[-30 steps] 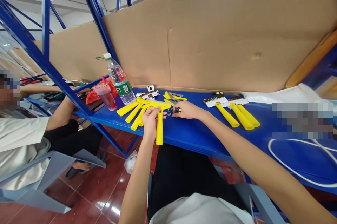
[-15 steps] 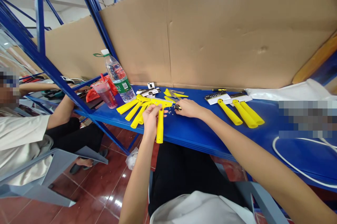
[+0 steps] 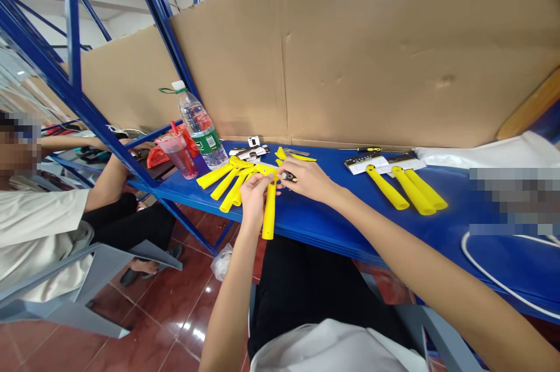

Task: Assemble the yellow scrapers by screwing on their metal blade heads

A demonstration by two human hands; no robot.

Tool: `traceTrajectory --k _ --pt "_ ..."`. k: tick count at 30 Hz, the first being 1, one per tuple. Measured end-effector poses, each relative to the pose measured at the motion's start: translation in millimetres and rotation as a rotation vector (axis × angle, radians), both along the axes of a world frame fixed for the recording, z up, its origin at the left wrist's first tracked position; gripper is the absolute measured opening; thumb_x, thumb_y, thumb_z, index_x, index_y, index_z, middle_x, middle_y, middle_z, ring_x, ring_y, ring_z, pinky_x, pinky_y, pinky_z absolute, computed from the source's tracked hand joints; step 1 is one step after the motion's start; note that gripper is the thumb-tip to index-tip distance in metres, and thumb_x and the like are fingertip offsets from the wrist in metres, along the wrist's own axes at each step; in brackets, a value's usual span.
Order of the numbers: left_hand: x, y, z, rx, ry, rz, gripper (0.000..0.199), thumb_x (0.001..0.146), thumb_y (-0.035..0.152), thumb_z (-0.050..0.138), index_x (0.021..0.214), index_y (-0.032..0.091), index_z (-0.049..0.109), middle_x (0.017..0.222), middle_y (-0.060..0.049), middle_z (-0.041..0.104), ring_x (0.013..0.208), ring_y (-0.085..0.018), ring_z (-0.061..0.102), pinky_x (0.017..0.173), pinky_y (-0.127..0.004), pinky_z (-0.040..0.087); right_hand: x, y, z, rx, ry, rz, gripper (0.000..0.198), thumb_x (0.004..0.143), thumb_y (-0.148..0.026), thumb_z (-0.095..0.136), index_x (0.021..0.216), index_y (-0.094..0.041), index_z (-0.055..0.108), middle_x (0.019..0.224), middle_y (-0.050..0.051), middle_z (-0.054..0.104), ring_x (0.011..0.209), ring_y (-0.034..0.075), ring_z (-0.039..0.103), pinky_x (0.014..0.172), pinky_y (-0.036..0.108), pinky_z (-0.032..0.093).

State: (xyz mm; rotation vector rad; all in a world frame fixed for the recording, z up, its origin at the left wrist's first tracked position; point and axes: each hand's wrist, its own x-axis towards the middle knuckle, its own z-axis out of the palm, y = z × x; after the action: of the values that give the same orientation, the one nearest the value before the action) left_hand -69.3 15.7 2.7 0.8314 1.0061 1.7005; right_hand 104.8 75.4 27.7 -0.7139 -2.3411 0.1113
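Observation:
My left hand (image 3: 254, 194) is closed around the head of a yellow T-shaped plastic scraper handle (image 3: 269, 214), whose hollow grip points down toward me. My right hand (image 3: 308, 179) grips a short black-and-yellow screwdriver (image 3: 287, 176), held against the handle's head; its tip is hidden by my fingers. Left of my hands, several more yellow handles (image 3: 219, 176) lie fanned out on the blue table (image 3: 332, 220). Behind them are yellow head pieces (image 3: 301, 155). Small screws, partly covered by my right hand, lie on the table beneath it.
A water bottle (image 3: 205, 139) and a red cup (image 3: 179, 156) stand at the left. To the right lie yellow handles (image 3: 387, 188), packaged blades (image 3: 365, 163) and another screwdriver (image 3: 370, 149). Cardboard (image 3: 350, 57) walls the back. A co-worker (image 3: 44, 214) sits at left.
My right hand has moved left with the screwdriver, up to the head of the held handle. My left hand keeps its hold. The view has shifted slightly.

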Motion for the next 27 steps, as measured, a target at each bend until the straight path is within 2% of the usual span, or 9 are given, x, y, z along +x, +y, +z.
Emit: traceTrajectory --k 6,12,16,19,23,27 --pt "-1.7 1.3 -2.3 0.004 0.008 -0.007 0.046 0.065 0.038 0.100 0.084 0.019 0.062 0.079 -0.002 0.075 0.076 -0.025 0.081 0.067 -0.033 0.064 -3.3 1.2 2.9 -0.138 0.156 0.057 0.007 0.100 -0.022 0.067 0.099 -0.020 0.074 0.104 0.007 0.078 0.095 0.022 0.070 0.084 0.032 0.046" --pt "-1.5 1.8 -2.2 -0.001 0.014 -0.007 0.045 0.066 0.037 0.099 0.085 0.020 0.061 0.077 -0.002 0.074 0.074 -0.025 0.081 0.064 -0.032 0.063 -2.4 4.7 12.5 -0.381 0.275 0.075 0.006 0.087 -0.024 0.074 0.086 -0.019 0.075 0.089 0.004 0.077 0.085 0.020 0.068 0.081 0.033 0.046" --pt "-1.1 -0.2 0.9 0.012 0.016 -0.026 0.045 0.064 0.037 0.099 0.084 0.020 0.062 0.077 -0.002 0.075 0.073 -0.025 0.081 0.061 -0.031 0.061 -0.8 5.5 19.7 -0.559 0.352 0.029 0.024 0.074 -0.037 0.085 0.082 -0.018 0.073 0.087 0.002 0.071 0.079 0.018 0.061 0.073 0.032 0.044" --pt "-2.0 -1.7 2.3 0.020 0.021 -0.062 0.045 0.063 0.037 0.100 0.083 0.021 0.063 0.073 -0.001 0.073 0.075 -0.027 0.081 0.059 -0.029 0.059 4.5 0.9 30.4 -0.712 0.368 -0.052 0.039 0.066 -0.039 0.092 0.092 -0.018 0.072 0.092 0.001 0.068 0.072 0.014 0.055 0.062 0.028 0.040" --pt "-3.7 -2.5 1.0 0.026 0.046 -0.133 0.046 0.061 0.036 0.101 0.083 0.021 0.064 0.069 0.000 0.072 0.067 -0.026 0.080 0.054 -0.029 0.057 15.4 -4.5 42.7 -0.980 0.232 -0.069 0.049 0.070 -0.031 0.092 0.114 -0.021 0.071 0.075 -0.004 0.062 0.049 0.009 0.043 0.043 0.026 0.030" --pt "-4.4 -3.2 0.1 0.026 0.086 -0.182 0.048 0.062 0.038 0.101 0.085 0.019 0.063 0.070 -0.001 0.073 0.064 -0.026 0.079 0.054 -0.029 0.058 22.6 -4.0 44.5 -1.061 0.175 -0.014 0.041 0.073 -0.032 0.094 0.103 -0.020 0.069 0.055 -0.008 0.052 0.043 0.008 0.040 0.038 0.023 0.029"
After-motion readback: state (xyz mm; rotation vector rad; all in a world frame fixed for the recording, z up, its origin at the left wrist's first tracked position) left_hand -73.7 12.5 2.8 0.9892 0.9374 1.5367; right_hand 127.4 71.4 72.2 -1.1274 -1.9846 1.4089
